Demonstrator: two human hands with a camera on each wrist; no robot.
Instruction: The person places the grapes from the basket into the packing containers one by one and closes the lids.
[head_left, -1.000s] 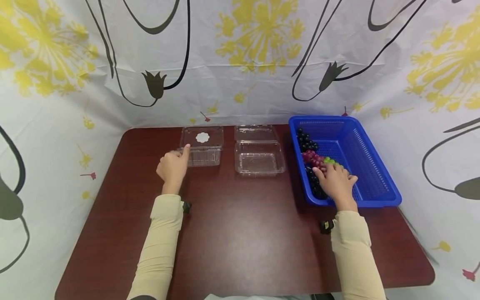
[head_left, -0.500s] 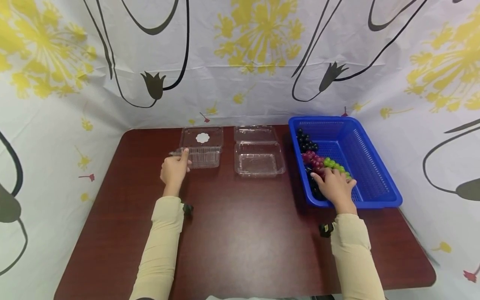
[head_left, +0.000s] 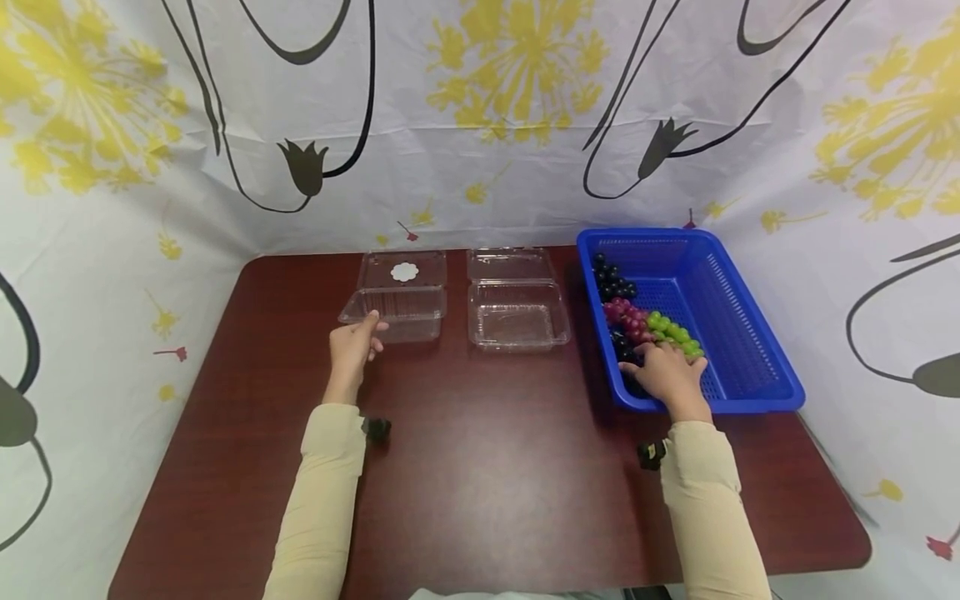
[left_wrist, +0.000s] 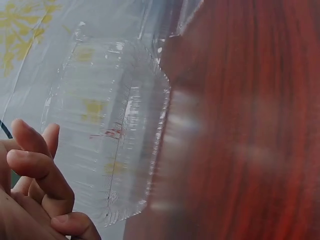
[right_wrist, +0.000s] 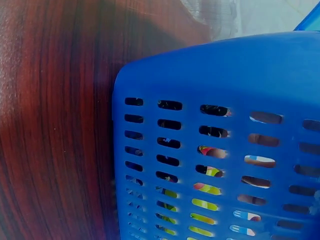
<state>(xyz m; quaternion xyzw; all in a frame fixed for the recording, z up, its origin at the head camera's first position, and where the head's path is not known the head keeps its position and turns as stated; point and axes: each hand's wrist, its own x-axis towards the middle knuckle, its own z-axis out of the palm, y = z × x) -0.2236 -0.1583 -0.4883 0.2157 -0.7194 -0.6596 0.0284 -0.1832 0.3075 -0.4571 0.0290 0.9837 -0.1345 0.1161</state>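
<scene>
Two hands lie well apart before us. The left hand (head_left: 351,346), fingers partly curled, is at the near left corner of the left box (head_left: 412,331); we cannot tell whether it pinches the rim. Beside that stands the right box (head_left: 517,321), then the blue basket (head_left: 750,329) on the surface (head_left: 480,475). Inside the basket we see black grapes (head_left: 615,286), red grapes (head_left: 626,316) and green grapes (head_left: 669,328). The right hand (head_left: 670,373) spreads wide over them, fingertips partly hidden, its hold unclear to us.
</scene>
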